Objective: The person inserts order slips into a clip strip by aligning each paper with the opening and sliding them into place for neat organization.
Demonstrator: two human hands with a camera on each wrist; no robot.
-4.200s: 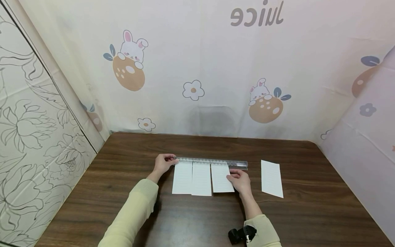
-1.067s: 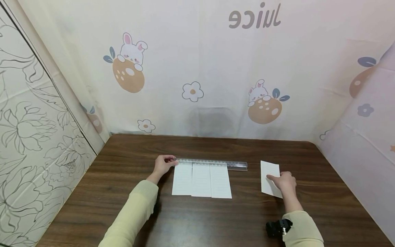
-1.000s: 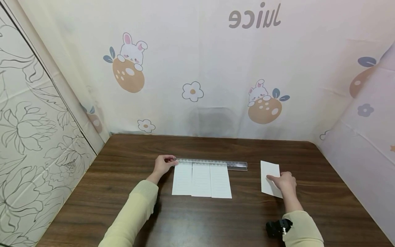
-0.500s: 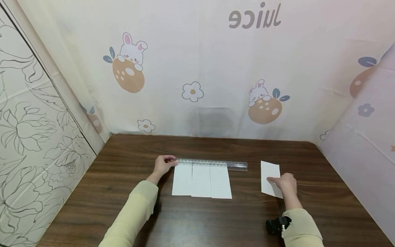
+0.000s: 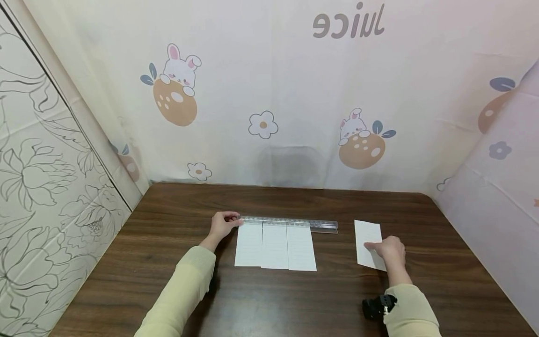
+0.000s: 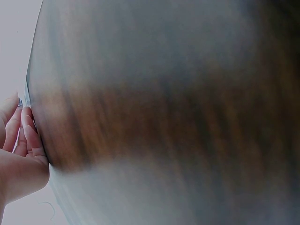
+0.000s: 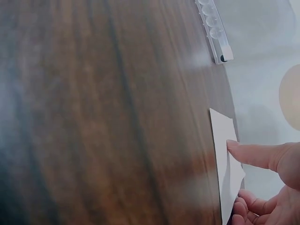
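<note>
In the head view my left hand pinches the left end of a clear plastic ruler, which carries a row of round shapes. Three white lined paper cards lie side by side below it, their top edges under the ruler. My right hand holds a fourth lined card off to the right, thumb on its face and the other fingers at its right edge. The right wrist view shows this card slightly bent under the thumb. In the left wrist view the left hand is at the frame edge, the ruler mostly hidden.
Everything lies on a dark wood-grain table. A pale printed curtain hangs behind the back edge, with more cloth at both sides. A black wrist camera sits on the right sleeve.
My right hand has left the third card, now straight beside the other two, and moved right to the fourth card. That card has just shifted slightly left. My left hand stays at the ruler.
</note>
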